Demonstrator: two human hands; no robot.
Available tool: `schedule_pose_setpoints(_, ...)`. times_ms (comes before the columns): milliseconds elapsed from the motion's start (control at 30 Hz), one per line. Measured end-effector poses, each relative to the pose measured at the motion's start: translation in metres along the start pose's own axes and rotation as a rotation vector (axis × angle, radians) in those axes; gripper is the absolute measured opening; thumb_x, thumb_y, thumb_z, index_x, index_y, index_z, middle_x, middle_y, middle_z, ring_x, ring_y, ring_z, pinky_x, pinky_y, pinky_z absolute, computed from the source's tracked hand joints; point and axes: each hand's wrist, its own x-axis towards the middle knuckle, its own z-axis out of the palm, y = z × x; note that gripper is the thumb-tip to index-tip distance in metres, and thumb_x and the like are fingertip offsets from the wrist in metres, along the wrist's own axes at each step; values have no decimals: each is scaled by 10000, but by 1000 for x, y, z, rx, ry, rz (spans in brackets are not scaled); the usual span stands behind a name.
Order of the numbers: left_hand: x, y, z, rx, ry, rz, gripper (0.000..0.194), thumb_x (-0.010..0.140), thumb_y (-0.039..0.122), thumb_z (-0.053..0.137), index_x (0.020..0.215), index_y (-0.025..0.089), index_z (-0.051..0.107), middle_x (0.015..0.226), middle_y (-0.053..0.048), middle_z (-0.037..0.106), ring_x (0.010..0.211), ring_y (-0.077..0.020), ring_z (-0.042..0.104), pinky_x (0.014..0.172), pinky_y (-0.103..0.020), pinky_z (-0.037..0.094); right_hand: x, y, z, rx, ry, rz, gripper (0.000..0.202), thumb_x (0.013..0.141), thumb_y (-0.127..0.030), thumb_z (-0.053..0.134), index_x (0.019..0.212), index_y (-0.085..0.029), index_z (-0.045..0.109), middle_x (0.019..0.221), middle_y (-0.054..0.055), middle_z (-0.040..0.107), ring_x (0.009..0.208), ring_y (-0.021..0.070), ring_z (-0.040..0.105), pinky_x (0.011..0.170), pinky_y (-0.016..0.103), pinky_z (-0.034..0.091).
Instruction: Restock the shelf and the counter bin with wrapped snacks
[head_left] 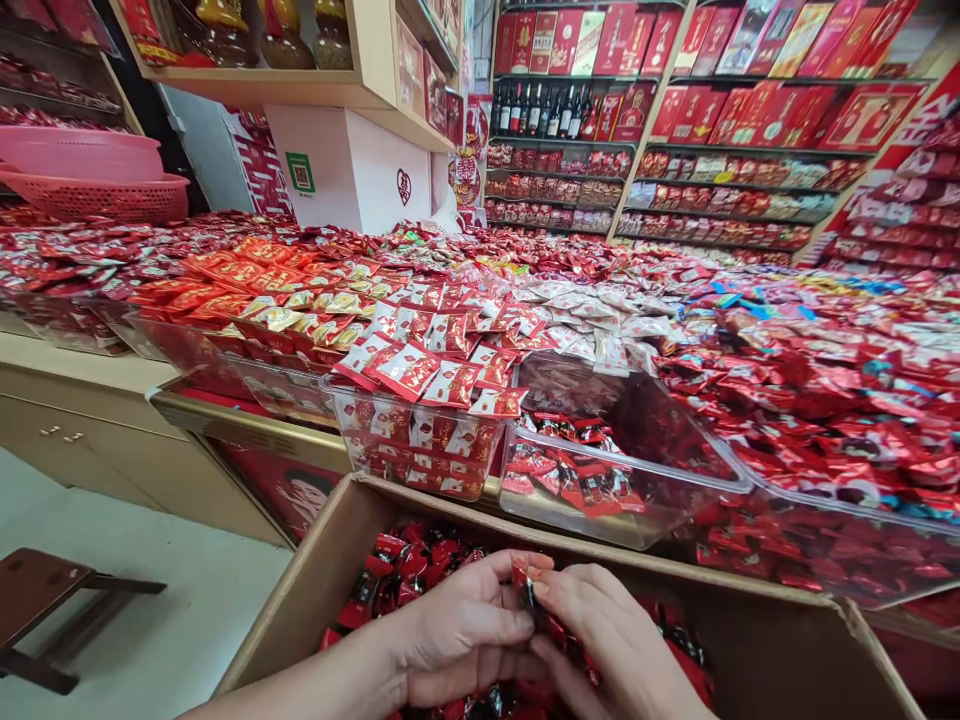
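Both of my hands are together above an open cardboard box (292, 595). Between the fingertips of my left hand (457, 625) and my right hand (611, 620) is a small red-and-black wrapped candy (529, 588). The left fingers are curled, with the thumb along the candies' side; the right fingers pinch from the other side. Part of what they hold is hidden behind the fingers. Beneath the hands lie many similar red-and-black wrapped candies (412, 565) inside the box. Just beyond the box, a clear plastic bin (637, 460) has a low layer of red-and-black candies at its front.
Beside that bin stands a full clear bin of red-and-white packets (409, 370). Heaped red candies (825, 420) fill bins at right. Pink baskets (97, 190) sit at far left. A brown stool (41, 595) stands on the floor. Shelves with bottles (551, 112) line the back.
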Motion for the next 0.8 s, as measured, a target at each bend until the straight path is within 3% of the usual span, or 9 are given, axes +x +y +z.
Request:
schedule_pose_setpoints(100, 0, 0, -1, 86, 3, -24, 442, 682, 137, 660, 1077, 197, 470, 829, -5, 610, 703, -118, 612, 685, -285, 416, 2, -3, -7, -61, -3, -79, 398, 768, -35, 449, 1162, -86, 431, 944, 152, 653, 860, 186, 594, 676, 293, 524)
schedule_pose_setpoints(200, 0, -1, -5, 187, 20, -53, 368, 708, 173, 639, 1045, 177, 492, 855, -39, 631, 700, -120, 619, 629, -251, 401, 11, -8, -36, -222, 42, -137, 394, 773, -55, 452, 1164, -103, 458, 1001, 146, 644, 925, 180, 593, 721, 265, 506)
schedule_pose_setpoints(267, 1, -3, -9, 240, 53, -90, 325, 691, 186, 654, 986, 157, 520, 877, -60, 641, 687, -113, 618, 606, -235, 391, 28, -8, -64, -387, 59, -59, 399, 774, -79, 473, 1166, -149, 479, 1106, 123, 601, 1003, 187, 562, 812, 273, 469)
schedule_pose_setpoints(333, 1, -5, -12, 283, 93, -138, 316, 651, 190, 679, 931, 154, 537, 857, -56, 649, 648, -102, 612, 574, -223, 378, 54, 1, -90, -533, 107, 137, 343, 797, -130, 469, 1129, -207, 507, 1131, 81, 588, 1002, 201, 560, 844, 315, 446)
schedule_pose_setpoints(400, 2, -7, -13, 328, 122, -182, 314, 621, 206, 692, 896, 159, 546, 813, -41, 654, 600, -91, 600, 539, -215, 362, 83, 22, -106, -560, 117, 302, 213, 794, -231, 497, 997, -201, 553, 935, 55, 654, 768, 170, 618, 654, 269, 477)
schedule_pose_setpoints(467, 3, -8, -12, 362, 136, -212, 319, 597, 224, 698, 873, 162, 550, 782, -28, 654, 566, -82, 586, 519, -210, 353, 106, 52, -110, -483, -190, 505, 108, 761, -248, 510, 847, -189, 542, 754, 21, 639, 622, 139, 580, 544, 236, 436)
schedule_pose_setpoints(567, 3, -7, -11, 408, 166, -228, 336, 562, 240, 701, 851, 159, 548, 751, -20, 654, 528, -75, 570, 499, -207, 346, 121, 94, -96, -400, -681, 580, 37, 676, -170, 512, 706, -186, 497, 679, 3, 586, 605, 124, 515, 531, 219, 378)
schedule_pose_setpoints(667, 3, -5, -13, 442, 204, -216, 334, 546, 238, 694, 834, 154, 546, 738, -21, 653, 507, -73, 563, 482, -205, 341, 118, 119, -77, -377, -851, 581, 52, 604, -139, 523, 626, -177, 496, 624, 3, 561, 574, 125, 477, 492, 221, 325)
schedule_pose_setpoints(800, 3, -4, -15, 433, 201, -202, 326, 541, 238, 685, 825, 157, 546, 727, -13, 651, 498, -74, 565, 473, -202, 338, 109, 129, -64, -328, -1012, 606, 79, 556, -157, 562, 634, -166, 549, 625, 6, 574, 586, 136, 492, 492, 225, 317)
